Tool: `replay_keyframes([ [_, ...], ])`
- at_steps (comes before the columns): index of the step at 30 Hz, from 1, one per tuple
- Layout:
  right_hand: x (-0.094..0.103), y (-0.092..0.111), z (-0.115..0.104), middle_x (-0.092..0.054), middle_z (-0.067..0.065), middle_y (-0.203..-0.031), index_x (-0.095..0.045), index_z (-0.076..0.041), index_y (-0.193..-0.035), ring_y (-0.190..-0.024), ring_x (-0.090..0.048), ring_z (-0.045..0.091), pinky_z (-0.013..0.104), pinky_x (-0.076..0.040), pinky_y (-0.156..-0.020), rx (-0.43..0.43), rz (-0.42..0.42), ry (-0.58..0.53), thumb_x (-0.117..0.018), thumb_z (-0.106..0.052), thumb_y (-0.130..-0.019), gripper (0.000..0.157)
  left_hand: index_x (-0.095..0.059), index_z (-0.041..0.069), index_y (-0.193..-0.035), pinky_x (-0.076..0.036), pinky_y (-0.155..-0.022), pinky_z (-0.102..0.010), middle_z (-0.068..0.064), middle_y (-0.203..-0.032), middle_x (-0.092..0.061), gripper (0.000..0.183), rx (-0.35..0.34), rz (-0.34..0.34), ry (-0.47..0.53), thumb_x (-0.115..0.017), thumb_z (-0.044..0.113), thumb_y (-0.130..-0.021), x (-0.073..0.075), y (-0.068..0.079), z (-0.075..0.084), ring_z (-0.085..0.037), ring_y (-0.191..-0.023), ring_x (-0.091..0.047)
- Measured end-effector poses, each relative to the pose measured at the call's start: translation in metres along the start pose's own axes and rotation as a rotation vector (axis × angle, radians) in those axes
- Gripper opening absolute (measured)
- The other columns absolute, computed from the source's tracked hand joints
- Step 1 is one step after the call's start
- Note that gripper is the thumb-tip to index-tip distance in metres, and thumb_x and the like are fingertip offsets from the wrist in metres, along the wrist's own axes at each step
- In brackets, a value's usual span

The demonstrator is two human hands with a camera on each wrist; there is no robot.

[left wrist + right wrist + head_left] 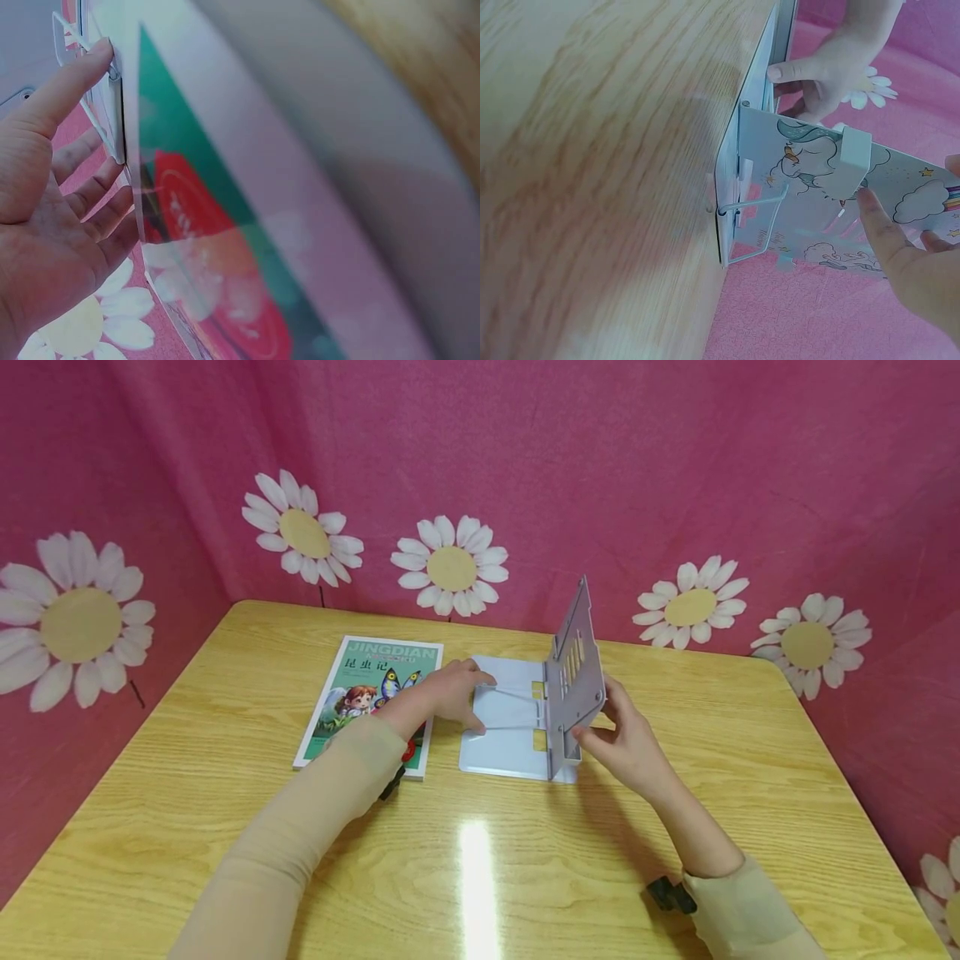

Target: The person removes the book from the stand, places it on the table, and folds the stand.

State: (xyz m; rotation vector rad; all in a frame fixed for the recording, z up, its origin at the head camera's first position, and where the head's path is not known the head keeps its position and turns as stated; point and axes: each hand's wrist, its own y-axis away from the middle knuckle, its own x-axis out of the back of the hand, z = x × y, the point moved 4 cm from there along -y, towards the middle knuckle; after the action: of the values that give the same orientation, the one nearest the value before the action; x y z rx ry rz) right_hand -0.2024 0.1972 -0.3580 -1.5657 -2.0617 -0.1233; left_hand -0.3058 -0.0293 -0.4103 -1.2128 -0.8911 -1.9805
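Note:
A metal book stand (572, 681) stands unfolded, its slotted panel raised from a pale flat base plate (502, 753). My left hand (452, 691) is at the base's left end, thumb and fingers spread near the wire support (513, 727). The left wrist view shows its thumb (94, 64) against the wire and its other fingers fairly straight. My right hand (633, 747) holds the raised panel from the right. In the right wrist view, a fingertip meets a white block (853, 161) on the panel's unicorn-printed face, where a wire loop (769, 225) sticks out.
Left of the stand lies a children's book (360, 693) with a green illustrated cover, partly under my left forearm. The wooden table (562, 877) backs onto a pink curtain (540, 468) printed with white daisies.

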Motion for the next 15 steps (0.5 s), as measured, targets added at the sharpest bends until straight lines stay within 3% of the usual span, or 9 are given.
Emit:
replay_keyframes([
  [6, 0.0, -0.0004, -0.0006, -0.039, 0.017, -0.142, -0.026, -0.012, -0.147, -0.121, -0.048, 0.033, 0.034, -0.053, -0.085, 0.006, 0.001, -0.005, -0.062, 0.002, -0.085, 0.073, -0.049, 0.02, -0.139, -0.042, -0.099, -0.037, -0.007, -0.134, -0.044, 0.079, 0.014, -0.015, -0.018, -0.08, 0.046, -0.071, 0.0012, -0.0008, 0.0022, -0.023, -0.12, -0.04],
  [15, -0.0001, -0.0002, -0.0005, -0.038, 0.018, -0.143, -0.025, -0.012, -0.148, -0.122, -0.046, 0.034, 0.04, -0.052, -0.086, 0.008, 0.002, -0.002, -0.061, 0.002, -0.086, 0.073, -0.049, 0.022, -0.138, -0.041, -0.098, -0.036, -0.006, -0.134, -0.043, 0.078, 0.029, -0.034, -0.036, -0.079, 0.047, -0.071, 0.0009, -0.0023, 0.0019, -0.021, -0.117, -0.039],
])
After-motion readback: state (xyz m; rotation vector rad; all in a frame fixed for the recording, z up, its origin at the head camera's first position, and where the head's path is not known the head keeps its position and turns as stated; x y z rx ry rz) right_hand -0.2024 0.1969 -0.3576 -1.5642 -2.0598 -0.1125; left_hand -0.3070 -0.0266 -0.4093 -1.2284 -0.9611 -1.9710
